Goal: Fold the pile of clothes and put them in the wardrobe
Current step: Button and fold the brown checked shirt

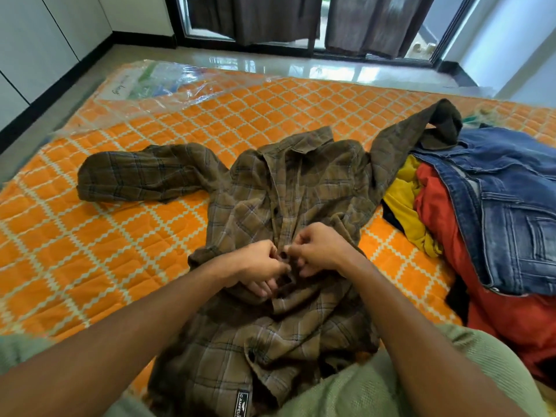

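A brown plaid shirt lies face up on the orange quilted mattress, collar away from me, one sleeve spread to the left and the other draped over the pile at the right. My left hand and my right hand meet at the shirt's front placket, at mid-chest. Each pinches one edge of the placket beside a dark button. The pile of clothes sits at the right: a blue denim jacket on top, red and yellow garments under it.
Clear plastic wrap covers the mattress's far left corner. White cabinet doors line the left wall. A glass door with dark curtains stands beyond the glossy floor. My knees in green fabric touch the shirt's hem.
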